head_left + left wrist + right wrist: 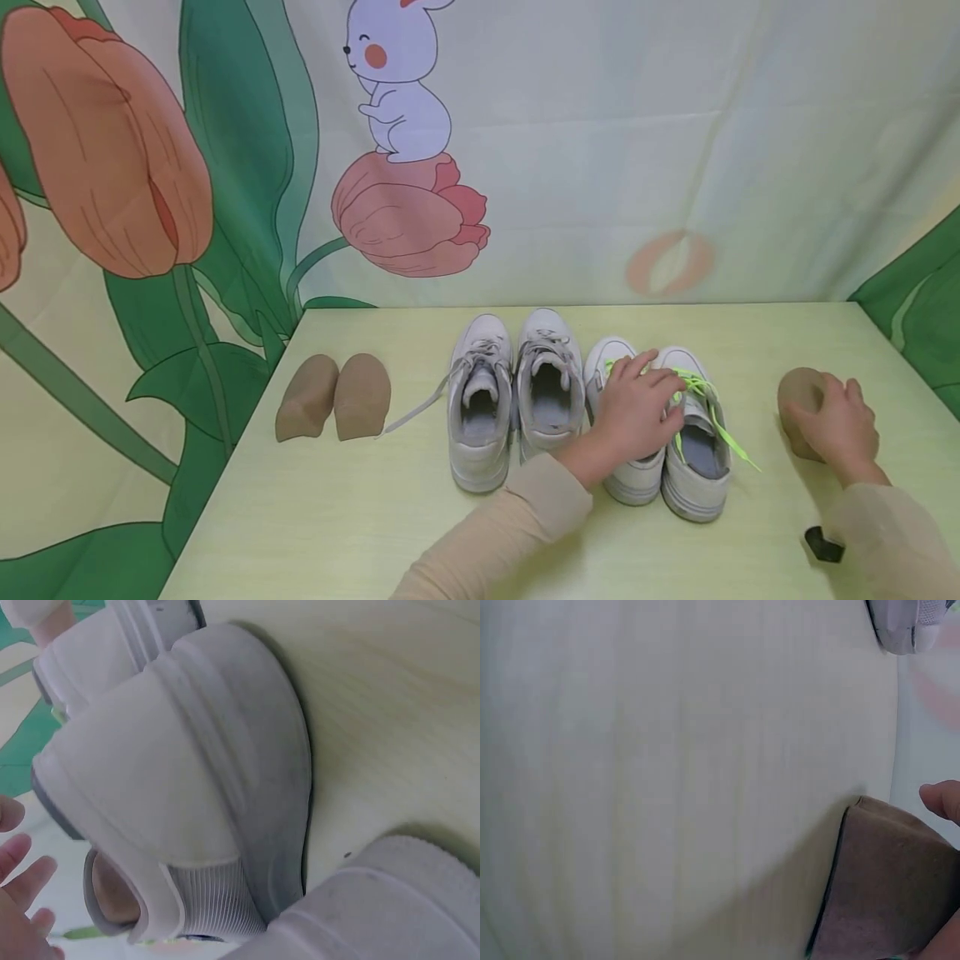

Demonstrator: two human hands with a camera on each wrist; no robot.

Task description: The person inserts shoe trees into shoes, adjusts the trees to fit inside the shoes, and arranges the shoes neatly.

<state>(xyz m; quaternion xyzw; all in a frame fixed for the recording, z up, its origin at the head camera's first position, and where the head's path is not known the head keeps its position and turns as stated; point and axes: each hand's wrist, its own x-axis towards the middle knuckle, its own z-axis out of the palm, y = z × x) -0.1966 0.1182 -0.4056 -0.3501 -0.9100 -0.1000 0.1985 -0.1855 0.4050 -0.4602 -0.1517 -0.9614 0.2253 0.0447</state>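
Observation:
In the head view my left hand (637, 408) is over a pair of white sneakers with neon-yellow laces (701, 383), its fingers spread and loosely bent. It partly covers the left sneaker (633, 483) of that pair; the right sneaker (697, 487) shows more fully. The left wrist view has a white sneaker's heel (142, 772) close up, with the fingers beyond it. On the table's right side my right hand (843, 425) grips a brown, rounded shoe insert (797, 392). The insert's flat end (889, 881) fills the lower right of the right wrist view.
Left of the neon-laced pair stand two white sneakers with greyish laces (480, 417), one lace trailing leftward. Two more brown inserts (363, 396) lie at the table's left. A small black object (823, 544) is by the right sleeve. A printed cloth (562, 167) hangs behind the table.

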